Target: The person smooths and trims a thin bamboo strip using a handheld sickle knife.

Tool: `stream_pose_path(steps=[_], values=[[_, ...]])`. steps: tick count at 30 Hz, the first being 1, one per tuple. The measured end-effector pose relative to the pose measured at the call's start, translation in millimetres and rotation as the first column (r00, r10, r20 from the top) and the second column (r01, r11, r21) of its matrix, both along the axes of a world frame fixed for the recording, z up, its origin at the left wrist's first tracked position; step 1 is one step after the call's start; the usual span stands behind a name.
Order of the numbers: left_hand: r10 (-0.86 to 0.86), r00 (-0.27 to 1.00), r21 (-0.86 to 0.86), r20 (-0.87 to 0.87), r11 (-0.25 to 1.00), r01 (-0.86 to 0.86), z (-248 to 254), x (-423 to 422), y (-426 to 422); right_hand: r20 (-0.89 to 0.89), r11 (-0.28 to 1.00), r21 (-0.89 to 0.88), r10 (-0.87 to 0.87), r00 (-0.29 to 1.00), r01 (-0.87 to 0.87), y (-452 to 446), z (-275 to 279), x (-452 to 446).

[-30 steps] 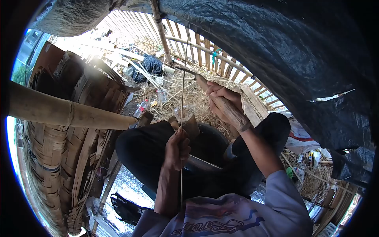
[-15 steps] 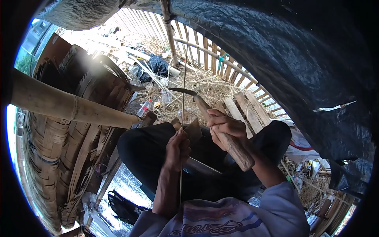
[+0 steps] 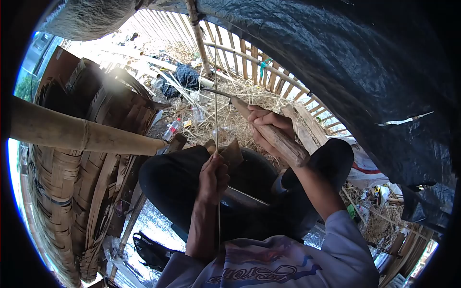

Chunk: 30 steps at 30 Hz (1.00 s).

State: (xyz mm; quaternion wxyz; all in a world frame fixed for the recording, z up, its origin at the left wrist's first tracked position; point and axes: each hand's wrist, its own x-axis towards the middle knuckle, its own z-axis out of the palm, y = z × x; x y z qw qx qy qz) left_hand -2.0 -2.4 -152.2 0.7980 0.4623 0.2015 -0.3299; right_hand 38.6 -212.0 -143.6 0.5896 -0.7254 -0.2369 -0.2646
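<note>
A long thin strip [image 3: 216, 115] stands nearly upright in the view, and my left hand [image 3: 213, 176] is closed round its lower part. My right hand [image 3: 272, 126] grips the thick wooden handle of a knife [image 3: 283, 143]. The knife's narrow dark blade points up and left, and its tip crosses the strip above my left hand; whether they touch I cannot tell. Between my knees, beside my left hand, are pale pointed pieces [image 3: 234, 154] of what looks like wood.
A thick bamboo pole [image 3: 72, 130] crosses at the left in front of woven bamboo panels [image 3: 60, 192]. Dark sheeting [image 3: 365, 86] hangs at the right. Ahead lie straw, a plastic bottle [image 3: 172, 128] and boards [image 3: 305, 126], with a slatted fence [image 3: 249, 62] behind.
Since half a second ago, my right hand has moved the knife up and away from my body, its blade turning to point further upward. The strip's upper end has shifted left. My left hand stays closed.
</note>
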Motion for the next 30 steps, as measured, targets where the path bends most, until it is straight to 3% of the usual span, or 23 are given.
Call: stream_pose_path(steps=[5,7,11,17,21,23,24,27,28,30], values=[[0.042,0.999,-0.021,0.004,0.999,-0.042,-4,1,8,0.027,0.995,-0.098,-0.002,1.0,0.004,6,0,-23],[0.039,0.999,0.01,0.019,0.999,-0.04,1,2,7,0.132,0.982,-0.156,0.126,0.983,-0.105,6,-8,-26],[-0.003,0.999,0.023,0.039,1.0,0.002,8,-5,0,-0.013,0.989,-0.124,-0.084,0.996,0.082,-3,-7,11],[0.043,0.999,-0.067,0.032,0.997,-0.041,-2,2,6,0.033,0.998,-0.039,0.06,0.998,-0.059,-2,-2,-14],[0.023,0.999,0.014,0.043,1.0,-0.024,1,-1,3,-0.051,0.997,-0.071,-0.039,0.998,0.035,1,-4,-7],[0.043,0.998,0.01,0.05,0.999,-0.043,1,0,6,0.01,0.995,-0.091,0.041,0.999,-0.04,3,1,-4],[0.055,0.997,0.006,0.055,0.998,-0.055,0,0,7,0.013,0.991,-0.131,-0.022,1.0,0.024,7,1,-10],[0.047,0.998,-0.014,0.032,0.999,-0.047,-3,0,12,0.074,0.992,-0.13,0.014,0.997,-0.004,16,-5,-30],[0.05,0.998,-0.021,0.044,0.999,-0.05,-3,0,13,0.096,0.982,-0.161,0.116,0.989,-0.1,13,-8,-32],[0.058,0.997,-0.031,0.051,0.998,-0.057,-4,-1,10,0.096,0.985,-0.168,0.056,0.994,-0.039,10,-17,-20]])
